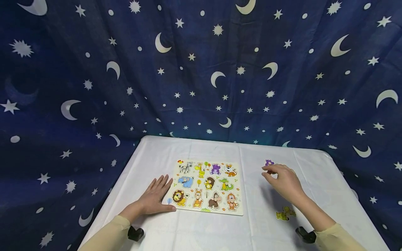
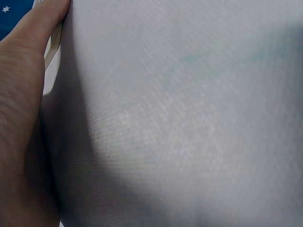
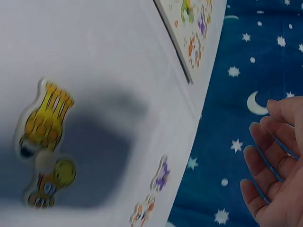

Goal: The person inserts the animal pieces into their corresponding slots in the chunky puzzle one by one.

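Observation:
An animal puzzle board [image 1: 237, 188] lies flat on the white-covered table. My left hand [image 1: 154, 198] rests at its left side, fingers spread and straight, thumb along the near left corner. To the right of the board, my right hand [image 1: 286, 181] hovers over the cloth. Its fingers curve loosely with nothing between them in the right wrist view. Just beyond its fingertips lies a purple animal piece [image 1: 269, 162]. Beside that, an orange-and-white animal piece [image 3: 142, 211] shows in the right wrist view. A giraffe piece [image 3: 43, 125] with a round knob lies nearer to me, below the right hand.
A white cloth [image 1: 201, 233] covers the table. Behind and beside it hangs a dark blue curtain [image 1: 201, 87] with moons and stars. A black wrist device [image 1: 135, 233] sits below the left sleeve, and another one [image 1: 306, 235] by the right sleeve.

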A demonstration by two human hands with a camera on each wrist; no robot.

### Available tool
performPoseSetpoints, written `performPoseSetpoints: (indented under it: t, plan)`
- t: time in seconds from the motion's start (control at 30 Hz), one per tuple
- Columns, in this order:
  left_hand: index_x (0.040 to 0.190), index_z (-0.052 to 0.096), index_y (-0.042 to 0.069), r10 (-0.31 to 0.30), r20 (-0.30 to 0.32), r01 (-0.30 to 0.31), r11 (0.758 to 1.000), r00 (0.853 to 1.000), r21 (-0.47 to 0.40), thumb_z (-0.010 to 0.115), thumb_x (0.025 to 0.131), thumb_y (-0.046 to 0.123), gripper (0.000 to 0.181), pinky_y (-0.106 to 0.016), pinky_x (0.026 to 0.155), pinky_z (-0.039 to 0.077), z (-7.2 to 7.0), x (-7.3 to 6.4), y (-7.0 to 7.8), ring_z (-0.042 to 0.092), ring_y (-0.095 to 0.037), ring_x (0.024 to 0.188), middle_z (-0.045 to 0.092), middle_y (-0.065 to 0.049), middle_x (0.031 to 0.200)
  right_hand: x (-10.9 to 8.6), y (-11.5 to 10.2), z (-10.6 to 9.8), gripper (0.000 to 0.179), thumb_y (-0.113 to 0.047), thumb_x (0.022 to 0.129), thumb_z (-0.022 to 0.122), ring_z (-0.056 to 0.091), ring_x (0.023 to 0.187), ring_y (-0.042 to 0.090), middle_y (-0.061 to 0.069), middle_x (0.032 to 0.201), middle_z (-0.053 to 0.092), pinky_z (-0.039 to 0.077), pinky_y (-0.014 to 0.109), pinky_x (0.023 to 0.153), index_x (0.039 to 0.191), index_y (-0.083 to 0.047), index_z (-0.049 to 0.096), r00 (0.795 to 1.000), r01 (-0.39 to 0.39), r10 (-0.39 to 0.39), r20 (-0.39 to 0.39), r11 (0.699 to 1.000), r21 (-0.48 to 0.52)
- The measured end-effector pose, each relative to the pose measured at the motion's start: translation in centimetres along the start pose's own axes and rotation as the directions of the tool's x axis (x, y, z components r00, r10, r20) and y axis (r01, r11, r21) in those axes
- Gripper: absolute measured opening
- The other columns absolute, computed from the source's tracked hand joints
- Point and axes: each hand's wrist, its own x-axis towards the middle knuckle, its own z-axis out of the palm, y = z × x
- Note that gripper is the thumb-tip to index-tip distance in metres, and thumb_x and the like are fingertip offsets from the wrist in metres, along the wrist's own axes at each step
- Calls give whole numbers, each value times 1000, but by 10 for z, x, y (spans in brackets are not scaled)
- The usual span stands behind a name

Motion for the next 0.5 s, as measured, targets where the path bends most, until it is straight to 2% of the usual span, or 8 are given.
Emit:
performPoseSetpoints:
  t: [0.2, 0.33, 0.5]
  plan:
    - [164, 24, 8, -6, -16, 6, 1000, 1000, -26, 63, 80, 81, 117, -57, 125, 5, 5, 1, -2, 10, -40, 155, 16, -20, 169, -8, 17, -13, 26, -25, 96, 72, 63, 98, 33, 5, 102, 74, 45, 59, 83, 116, -9, 77, 1000, -20, 20, -6, 1000, -17]
    - [164, 24, 9, 2, -30, -4, 999, 1000, -38, 64, 80, 80, 117, -56, 125, 3, 6, 1, -3, 10, -40, 155, 15, -20, 169, -15, 26, -18, 27, -25, 94, 74, 64, 93, 31, 5, 100, 74, 44, 60, 84, 115, -9, 78, 1000, -22, 22, -7, 999, -34]
    - [164, 23, 8, 5, -30, -6, 999, 1000, -32, 63, 80, 80, 117, -56, 125, 3, 7, 1, -4, 10, -40, 155, 15, -20, 169, -26, 36, -21, 24, -23, 90, 78, 64, 95, 33, 3, 99, 74, 43, 60, 83, 110, -10, 79, 999, -34, 36, 30, 998, -61]
